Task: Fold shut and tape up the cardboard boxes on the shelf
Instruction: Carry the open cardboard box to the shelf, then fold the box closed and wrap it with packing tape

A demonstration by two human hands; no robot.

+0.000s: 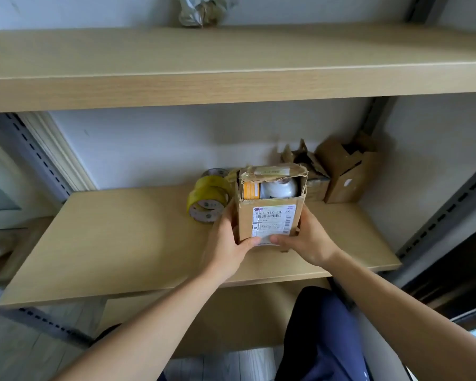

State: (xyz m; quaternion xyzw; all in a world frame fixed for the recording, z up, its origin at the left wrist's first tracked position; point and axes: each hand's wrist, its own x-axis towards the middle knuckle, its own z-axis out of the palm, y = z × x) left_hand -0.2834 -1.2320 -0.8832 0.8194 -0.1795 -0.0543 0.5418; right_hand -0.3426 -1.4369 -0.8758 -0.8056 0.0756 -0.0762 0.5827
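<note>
A small cardboard box (272,213) with a white shipping label stands on the middle shelf (121,243). Its top is open, showing an orange packet and a white round item inside. My left hand (228,243) grips the box's lower left side, thumb on the front. My right hand (305,237) grips its lower right side, thumb across the label's bottom edge. Yellowish tape rolls (206,202) lie stacked just left of the box. Behind it to the right sit two more open boxes, a torn one (311,171) and a taller one (346,171).
The upper shelf board (231,67) overhangs the work area, with a crumpled silver bag (201,9) on it. Perforated metal uprights (33,158) stand at both sides. My dark trouser leg (322,334) shows below the shelf edge.
</note>
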